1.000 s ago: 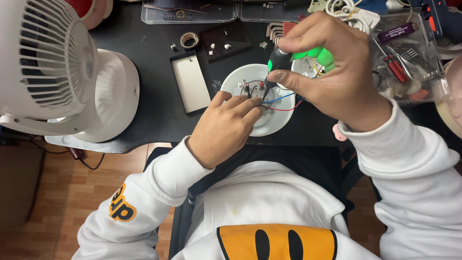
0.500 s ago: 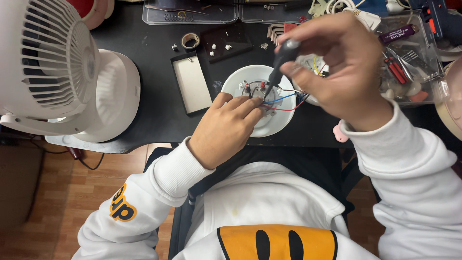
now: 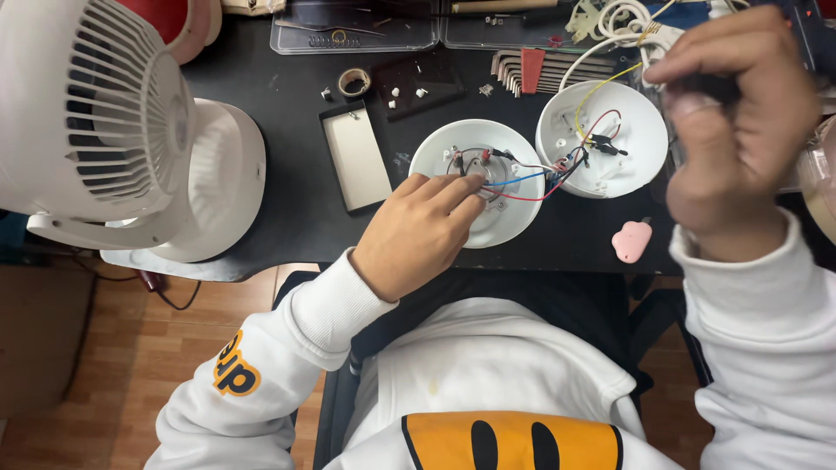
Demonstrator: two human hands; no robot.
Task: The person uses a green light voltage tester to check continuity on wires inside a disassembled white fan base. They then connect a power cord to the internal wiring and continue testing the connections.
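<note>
My left hand (image 3: 418, 235) rests on the near left rim of a white round housing (image 3: 515, 224) on the black table, fingertips at the small part in its middle. Red, blue and black wires (image 3: 533, 186) run from it to a second white round shell (image 3: 640, 122) just to the right. My right hand (image 3: 740, 148) is raised above the table's right side, beyond that shell. Its fingers are closed on the dark end of a screwdriver (image 3: 716, 85), most of which the hand hides.
A white desk fan (image 3: 96, 113) on a round base (image 3: 228, 178) fills the left. A flat white rectangular panel (image 3: 357, 161), a tape roll (image 3: 353, 83), hex keys (image 3: 522, 70), clear boxes (image 3: 357, 26) and a pink blob (image 3: 631, 241) lie around.
My right hand has lifted the screwdriver off the wired housing and swung to the right, uncovering the second white shell. My left hand has stayed on the housing.
</note>
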